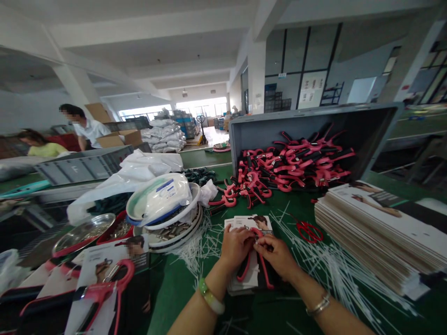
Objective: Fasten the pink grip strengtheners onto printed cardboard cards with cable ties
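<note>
A pair of pink-and-black pliers (264, 270) lies on a small stack of printed cards (232, 225) in front of me, its handles pointing towards me. My left hand (236, 245) is closed at the head of the pliers, with thumb and fingers pressed on it from the left. From the right, my right hand (275, 253) pinches close to the same spot; what sits between its fingertips is too small to make out. Thin white cable ties (335, 265) are strewn on the green table at both sides of the cards.
A tipped grey crate (244, 125) spills pink pliers (279, 163) behind my hands. Tall card stacks (370, 237) stand at right, near red ties (309, 231). At left are bowls (164, 200), a metal dish (84, 230) and carded pliers (104, 293). Two people (89, 130) are further back.
</note>
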Demonstrator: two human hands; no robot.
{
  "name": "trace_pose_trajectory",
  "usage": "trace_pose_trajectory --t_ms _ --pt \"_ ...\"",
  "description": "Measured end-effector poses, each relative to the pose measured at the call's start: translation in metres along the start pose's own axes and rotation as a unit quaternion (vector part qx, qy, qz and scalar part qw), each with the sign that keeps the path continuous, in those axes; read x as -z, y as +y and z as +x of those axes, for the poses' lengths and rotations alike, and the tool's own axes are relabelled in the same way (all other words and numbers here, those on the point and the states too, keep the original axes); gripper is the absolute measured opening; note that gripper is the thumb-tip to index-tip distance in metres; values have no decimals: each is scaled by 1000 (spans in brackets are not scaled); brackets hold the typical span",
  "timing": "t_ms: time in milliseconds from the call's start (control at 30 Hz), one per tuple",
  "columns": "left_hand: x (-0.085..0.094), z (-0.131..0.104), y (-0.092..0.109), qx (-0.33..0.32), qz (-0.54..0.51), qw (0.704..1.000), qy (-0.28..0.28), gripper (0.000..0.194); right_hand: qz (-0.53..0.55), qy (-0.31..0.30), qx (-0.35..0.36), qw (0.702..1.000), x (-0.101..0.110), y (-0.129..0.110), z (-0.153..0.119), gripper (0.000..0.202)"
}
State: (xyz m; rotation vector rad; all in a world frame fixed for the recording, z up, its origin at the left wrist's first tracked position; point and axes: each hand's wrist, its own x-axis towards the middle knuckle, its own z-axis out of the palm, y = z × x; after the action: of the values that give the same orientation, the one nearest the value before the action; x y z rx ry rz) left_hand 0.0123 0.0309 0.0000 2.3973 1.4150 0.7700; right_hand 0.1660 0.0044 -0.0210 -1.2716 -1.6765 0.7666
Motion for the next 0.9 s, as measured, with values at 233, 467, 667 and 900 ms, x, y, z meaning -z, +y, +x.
trace_pose_trajectory --t_ms 233,467,667,900 --pt "1 -1 0 -12 7 1000 2 16 4 -1 -16 1000 0 1 1 22" --pt "0 -1 0 -16 9 1000 12 14 9 2 -7 1000 1 -1 0 21" --pt "-1 -2 -1 -24 6 1000 18 14 11 -4 -25 1000 0 -1 1 23" --pt "-5 -1 -5 -31 -10 999 33 12 11 -15 -33 999 0 0 4 24"
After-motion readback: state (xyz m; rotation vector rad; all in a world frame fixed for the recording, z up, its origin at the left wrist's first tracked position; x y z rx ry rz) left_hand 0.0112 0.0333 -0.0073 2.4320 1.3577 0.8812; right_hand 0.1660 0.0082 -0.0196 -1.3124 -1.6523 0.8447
